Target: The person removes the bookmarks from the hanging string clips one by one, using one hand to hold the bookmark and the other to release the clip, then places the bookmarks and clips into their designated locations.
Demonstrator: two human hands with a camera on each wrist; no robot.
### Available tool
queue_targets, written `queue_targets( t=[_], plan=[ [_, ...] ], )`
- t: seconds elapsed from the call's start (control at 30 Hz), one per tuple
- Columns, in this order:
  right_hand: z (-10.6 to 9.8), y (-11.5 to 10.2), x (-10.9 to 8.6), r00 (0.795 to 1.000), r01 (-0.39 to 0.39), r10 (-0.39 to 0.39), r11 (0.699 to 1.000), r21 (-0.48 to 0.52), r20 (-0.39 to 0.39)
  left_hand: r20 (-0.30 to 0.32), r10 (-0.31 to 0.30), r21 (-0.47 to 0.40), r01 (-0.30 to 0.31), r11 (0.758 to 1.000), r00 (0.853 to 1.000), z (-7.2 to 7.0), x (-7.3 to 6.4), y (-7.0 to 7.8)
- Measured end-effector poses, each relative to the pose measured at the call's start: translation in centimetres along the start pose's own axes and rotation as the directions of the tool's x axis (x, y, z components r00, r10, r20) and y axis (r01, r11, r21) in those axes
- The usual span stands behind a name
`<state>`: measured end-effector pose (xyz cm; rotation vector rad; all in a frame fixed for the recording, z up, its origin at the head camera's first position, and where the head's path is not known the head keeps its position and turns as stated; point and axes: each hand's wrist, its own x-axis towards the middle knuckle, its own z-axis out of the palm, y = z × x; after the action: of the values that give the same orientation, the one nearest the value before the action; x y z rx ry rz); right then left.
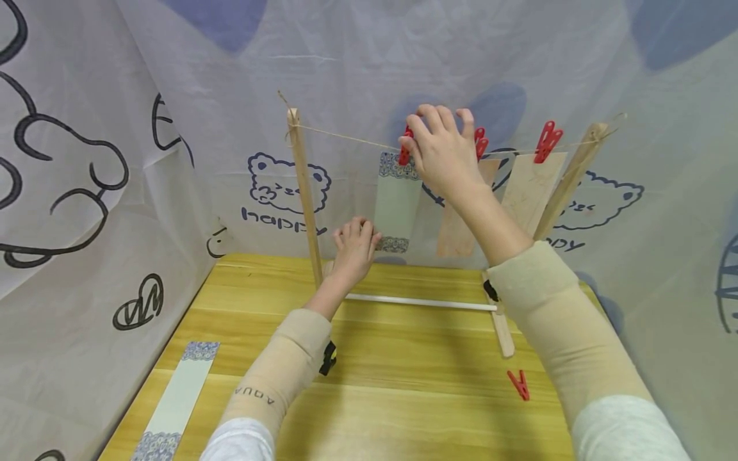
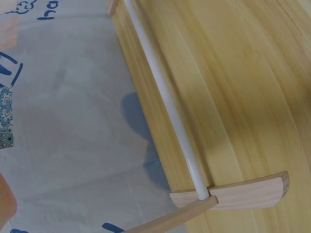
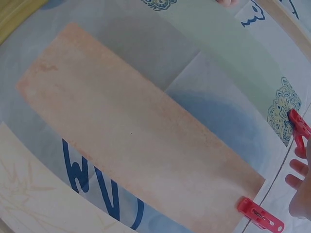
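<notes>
A pale green strip of card with blue patterned ends (image 1: 398, 205) hangs from a string (image 1: 346, 136). A red clothespin (image 3: 299, 124) clips its top end to the string. My right hand (image 1: 444, 150) is at this clothespin, fingers spread and bent, the thumb side overlapping it in the head view. In the right wrist view its fingertips (image 3: 294, 180) show just below the clothespin, holding nothing visible. My left hand (image 1: 354, 246) is by the card's lower left edge, fingers loosely bent; only a sliver of it enters the left wrist view.
A tan card (image 3: 136, 126) and a cream card (image 1: 533, 192) hang to the right by red clothespins. Wooden posts (image 1: 304, 186) and a white rod (image 1: 421, 301) form the stand. Another patterned card (image 1: 181, 397) and a loose red clothespin (image 1: 519, 385) lie on the table.
</notes>
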<state>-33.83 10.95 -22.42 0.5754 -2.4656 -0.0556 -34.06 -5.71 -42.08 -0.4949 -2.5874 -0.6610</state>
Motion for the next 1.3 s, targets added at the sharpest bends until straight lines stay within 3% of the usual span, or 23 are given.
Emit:
queue_targets(
  t=[0.73,1.3],
  plan=[
    [0.17,-0.44,-0.14,0.991,0.054,-0.044,0.996,0.075,-0.128,0.017,-0.018,-0.062,0.019,0.998,1.000,0.04,-0.02,-0.21],
    [0.26,-0.38,-0.16,0.966,0.109,-0.081,0.989,0.102,-0.245,-0.036,0.029,-0.113,-0.033,0.993,0.999,-0.07,-0.09,-0.44]
  ],
)
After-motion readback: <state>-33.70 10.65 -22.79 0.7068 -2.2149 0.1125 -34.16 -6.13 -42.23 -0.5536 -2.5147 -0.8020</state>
